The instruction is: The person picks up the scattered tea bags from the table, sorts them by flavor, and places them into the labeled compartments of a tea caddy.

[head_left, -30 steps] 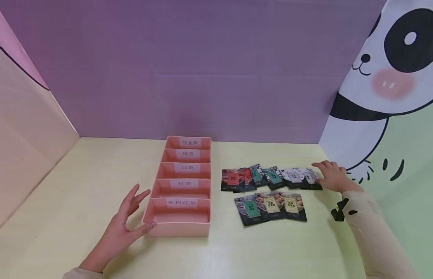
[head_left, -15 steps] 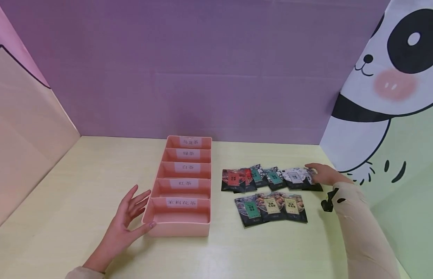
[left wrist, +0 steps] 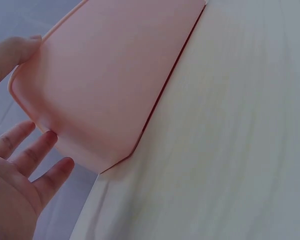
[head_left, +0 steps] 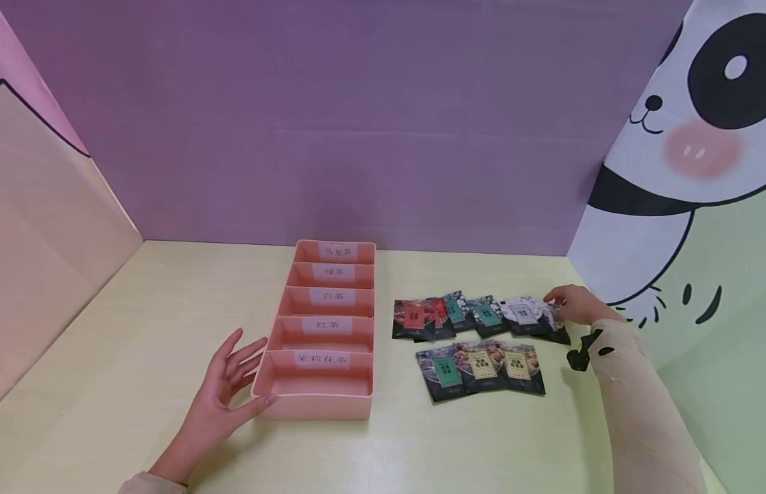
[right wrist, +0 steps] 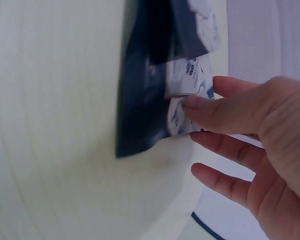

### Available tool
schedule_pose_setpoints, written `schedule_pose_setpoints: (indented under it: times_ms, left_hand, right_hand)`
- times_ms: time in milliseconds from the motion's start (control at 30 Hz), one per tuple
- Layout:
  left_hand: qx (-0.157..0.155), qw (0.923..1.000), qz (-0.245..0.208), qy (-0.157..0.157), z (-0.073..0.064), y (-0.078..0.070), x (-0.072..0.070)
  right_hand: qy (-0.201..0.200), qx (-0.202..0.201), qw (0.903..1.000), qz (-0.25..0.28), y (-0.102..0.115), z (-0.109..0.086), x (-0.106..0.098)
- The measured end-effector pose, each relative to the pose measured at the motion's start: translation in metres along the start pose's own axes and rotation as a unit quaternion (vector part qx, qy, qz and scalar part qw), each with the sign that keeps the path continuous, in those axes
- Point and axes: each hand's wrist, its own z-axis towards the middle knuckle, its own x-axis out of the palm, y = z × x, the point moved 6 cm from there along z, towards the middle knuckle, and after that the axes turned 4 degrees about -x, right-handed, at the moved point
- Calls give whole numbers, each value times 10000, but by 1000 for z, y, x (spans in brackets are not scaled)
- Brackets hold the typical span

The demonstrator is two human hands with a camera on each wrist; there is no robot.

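Note:
A long pink box (head_left: 315, 406) with several labelled compartments stands left of the middle in the head view. My left hand (head_left: 216, 405) is at its near left corner, thumb touching the rim and fingers loosely spread along the side. At the right end of the back row lies a dark tea sachet (right wrist: 140, 112) with a white floral top. My right hand (head_left: 580, 305) pinches that top edge, thumb on the face and fingers behind. The neighbouring white-labelled sachet (head_left: 521, 314) overlaps it in the head view. In the right wrist view, the held sachet's top corner is bent under the thumb.
Red-labelled sachets (head_left: 413, 317) and green-labelled ones (head_left: 487, 315) continue the back row leftward. In front lie a green-labelled sachet (head_left: 444, 372) and two yellow-labelled sachets (head_left: 518, 367), overlapping. A purple backdrop (head_left: 358, 137) rises behind the table (head_left: 173, 309), with a panda-print panel (head_left: 728, 274) at right.
My right hand has moved left onto the end sachet and now pinches it; the sachet has turned slightly. The left hand stays at the box corner, its fingers slightly closer to the side.

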Motion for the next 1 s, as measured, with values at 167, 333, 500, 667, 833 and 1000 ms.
schedule_pose_setpoints:
  times_ms: [167, 333, 500, 667, 833, 1000]
  left_hand:
    - [-3, 10000, -3, -18, -1, 1, 1]
    - [37, 10000, -26, -38, -2, 1, 0]
    - [-57, 10000, -8, -75, -2, 1, 0]
    - [-200, 9998, 11, -92, -2, 1, 0]
    - [-215, 9997, 48, -118, -2, 2, 0]
    - [-260, 9995, 129, -130, -1, 3, 0]
  right_hand:
    - [-327, -85, 9994, -9, -2, -5, -5]
    - [-599, -56, 9982, 75, -2, -9, -6]
    - [-677, 186, 9971, 308, -5, -9, -13]
    - [-686, 385, 9963, 333, -7, -12, -23]
    - [-611, 587, 9958, 355, -5, -18, -35]
    - [-610, 733, 9947, 396, -6, -25, -47]
